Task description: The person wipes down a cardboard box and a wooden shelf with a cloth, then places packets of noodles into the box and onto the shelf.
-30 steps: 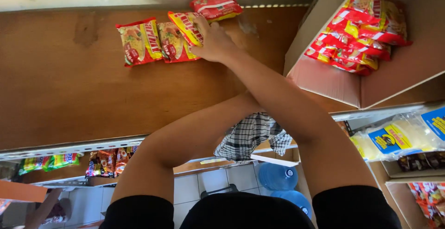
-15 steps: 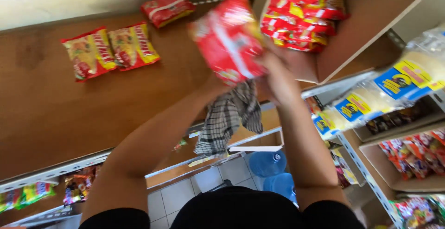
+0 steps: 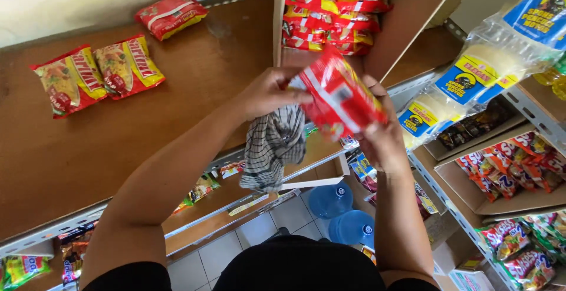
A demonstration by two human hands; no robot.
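Shop shelving fills the view, with a brown wooden shelf [image 3: 147, 120] on top. Held above its front edge, a red noodle packet [image 3: 339, 98] is grasped by both hands: the left hand [image 3: 268, 92] also pinches a checked cloth [image 3: 273, 146] hanging below, while the right hand [image 3: 382, 135] supports the packet from underneath. Two yellow-red packets [image 3: 97, 76] lie near the shelf's back left, a third red packet [image 3: 171, 15] at its back edge. A cardboard box [image 3: 413, 14] of packets stands at the right.
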